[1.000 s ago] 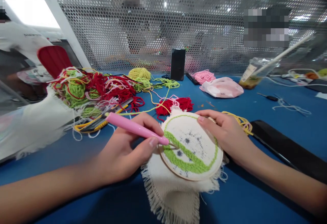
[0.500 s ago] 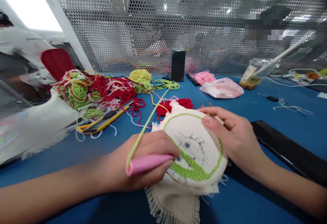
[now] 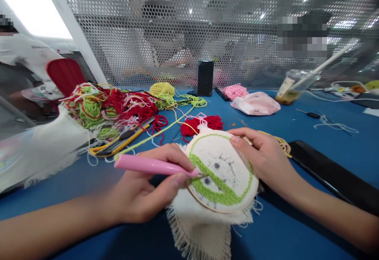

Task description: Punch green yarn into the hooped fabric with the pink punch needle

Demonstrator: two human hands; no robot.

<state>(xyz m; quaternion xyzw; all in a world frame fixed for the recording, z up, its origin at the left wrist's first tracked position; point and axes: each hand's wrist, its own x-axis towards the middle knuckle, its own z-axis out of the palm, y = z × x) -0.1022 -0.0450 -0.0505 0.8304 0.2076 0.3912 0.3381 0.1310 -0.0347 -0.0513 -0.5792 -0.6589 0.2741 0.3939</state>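
Observation:
My left hand (image 3: pixel 151 189) is closed around a pink punch needle (image 3: pixel 154 166), its metal tip at the cloth beside a band of green loops. Green yarn (image 3: pixel 160 132) runs from the back end of the handle to the pile behind. My right hand (image 3: pixel 260 153) grips the far right rim of a round embroidery hoop (image 3: pixel 220 173), thumb on the cloth and fingers partly hidden behind. Off-white cloth is stretched in the hoop, with dark drawn marks and a green stitched outline; its frayed edge (image 3: pixel 204 232) hangs below.
Tangled yarn (image 3: pixel 130 106), scissors (image 3: pixel 127 135) and red yarn (image 3: pixel 203 125) lie on the blue table (image 3: pixel 97 189). Behind stand a phone (image 3: pixel 205 78) and a plastic cup (image 3: pixel 288 88). A pink-white bag (image 3: pixel 256 103) and a long black object (image 3: pixel 328 173) lie to the right. Another person (image 3: pixel 26 58) sits at left.
My left hand has turned and shifted slightly left, so the punch needle lies flatter and its metal tip shows. The green yarn now slopes lower. My right hand still holds the hoop.

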